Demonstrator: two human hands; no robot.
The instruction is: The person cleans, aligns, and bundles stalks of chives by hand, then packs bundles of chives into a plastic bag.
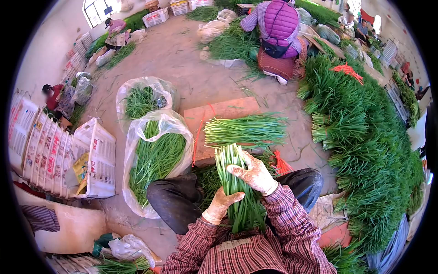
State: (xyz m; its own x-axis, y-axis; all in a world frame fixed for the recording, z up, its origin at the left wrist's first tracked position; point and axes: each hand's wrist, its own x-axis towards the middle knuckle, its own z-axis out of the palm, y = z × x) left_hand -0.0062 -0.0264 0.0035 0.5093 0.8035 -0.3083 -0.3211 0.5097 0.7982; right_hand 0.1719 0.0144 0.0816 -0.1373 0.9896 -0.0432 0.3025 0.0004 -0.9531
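Note:
A bunch of garlic chives [234,185] is upright between my hands over my lap, pale cut stems pointing away from me and green leaves hanging toward my body. My left hand [221,206], in a soiled pale glove, closes round the lower left side of the bunch. Higher up on the right, my gloved right hand [255,174] grips it near the stems, thumb across the front. Just beyond, a loose layer of chives [244,130] lies across a reddish board [223,108]. One orange tie [199,139] stretches over the board's left part, and more orange ties [281,163] lie by my right knee.
Two clear plastic bags [185,132] of greens stand left of the board. White crates [102,157] are stacked farther left. Along my right runs a long heap of bundled chives [365,137], with orange ties [349,72] on top. A person in a purple vest [279,27] sits ahead.

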